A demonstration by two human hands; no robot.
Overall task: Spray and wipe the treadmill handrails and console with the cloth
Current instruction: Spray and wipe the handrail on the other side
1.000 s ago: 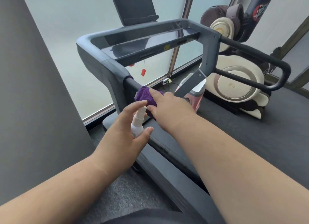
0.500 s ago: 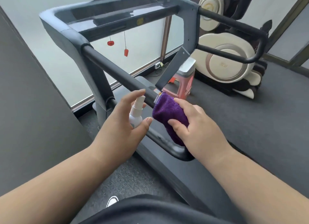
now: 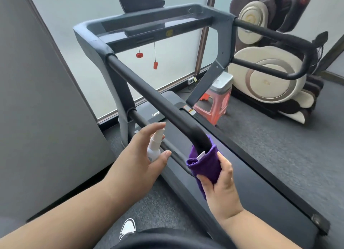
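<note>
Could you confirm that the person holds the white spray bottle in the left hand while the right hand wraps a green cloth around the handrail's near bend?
Not quite: the cloth is purple, as the head view shows. The rest stands: left hand holds the spray bottle, right hand wraps the handrail.

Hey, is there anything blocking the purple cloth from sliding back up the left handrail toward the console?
Nothing visible. The right hand holds the purple cloth wrapped around the left handrail at its near bend, and the bar is bare up to the console. The left hand holds the spray bottle beside the rail.
</note>
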